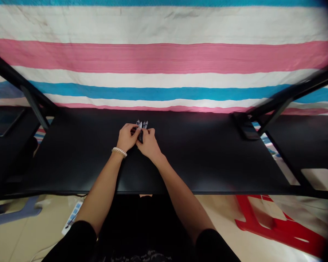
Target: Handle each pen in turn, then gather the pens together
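Observation:
Several slim pens with clear and dark ends stick out beyond my fingers, near the middle of the black table. My left hand, with a pale braided band on its wrist, is closed, its thumb and fingers pinching a black pen with a light upper part. From the other side my right hand closes on the same small bunch, its fingertips almost meeting the left ones. Both hands sit low over the tabletop. The lower parts of the pens are mostly hidden by my fingers.
A dark phone-like slab lies at the table's right end, beside the black metal frame. A striped sheet hangs behind the table. On the floor are a red plastic stool at right and a white power strip at left.

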Demonstrator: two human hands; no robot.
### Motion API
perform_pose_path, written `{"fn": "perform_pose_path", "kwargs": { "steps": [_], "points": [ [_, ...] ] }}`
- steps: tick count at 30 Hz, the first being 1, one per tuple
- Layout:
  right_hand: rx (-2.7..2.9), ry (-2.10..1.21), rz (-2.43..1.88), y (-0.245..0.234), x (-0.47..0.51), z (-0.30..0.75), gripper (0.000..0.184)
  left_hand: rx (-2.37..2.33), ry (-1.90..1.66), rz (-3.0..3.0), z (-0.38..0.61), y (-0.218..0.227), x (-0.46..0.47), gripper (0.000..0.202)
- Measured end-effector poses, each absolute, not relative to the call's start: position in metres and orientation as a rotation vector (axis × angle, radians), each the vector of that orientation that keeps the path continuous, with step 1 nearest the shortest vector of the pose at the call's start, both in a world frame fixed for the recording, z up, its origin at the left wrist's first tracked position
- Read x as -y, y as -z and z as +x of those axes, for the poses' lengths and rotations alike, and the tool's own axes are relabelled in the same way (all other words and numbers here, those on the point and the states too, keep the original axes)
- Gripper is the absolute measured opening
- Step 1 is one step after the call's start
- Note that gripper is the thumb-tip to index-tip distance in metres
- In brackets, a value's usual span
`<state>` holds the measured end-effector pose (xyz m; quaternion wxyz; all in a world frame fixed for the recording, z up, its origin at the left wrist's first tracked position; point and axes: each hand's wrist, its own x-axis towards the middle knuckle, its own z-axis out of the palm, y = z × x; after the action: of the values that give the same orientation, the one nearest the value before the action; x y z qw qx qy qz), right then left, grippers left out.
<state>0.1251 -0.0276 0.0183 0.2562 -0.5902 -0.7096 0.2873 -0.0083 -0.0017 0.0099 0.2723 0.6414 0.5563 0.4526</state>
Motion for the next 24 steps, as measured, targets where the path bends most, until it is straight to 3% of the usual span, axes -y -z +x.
{"fn": "perform_pose_path", "kwargs": {
  "steps": [6,17,21,24],
  "points": [
    [1.952,-0.791,-1.466,-0.012,0.034,0.143,0.057,-1.465,-1.269,1.56,-0.009,-0.009,0.002,0.016],
    [1.855,-0.743,-1.371,0.007,0.031,0.155,0.039,-1.545,-1.236,1.62,-0.01,-0.01,0.002,0.01],
    [1.825,-0.759,-1.353,0.006,0.031,0.158,0.036,-1.518,-0.998,1.8,-0.022,-0.015,0.004,0.026],
    [1.819,-0.761,-1.344,0.006,0.029,0.159,0.033,-1.342,-0.861,1.771,-0.036,-0.018,0.007,0.057]
  ]
}}
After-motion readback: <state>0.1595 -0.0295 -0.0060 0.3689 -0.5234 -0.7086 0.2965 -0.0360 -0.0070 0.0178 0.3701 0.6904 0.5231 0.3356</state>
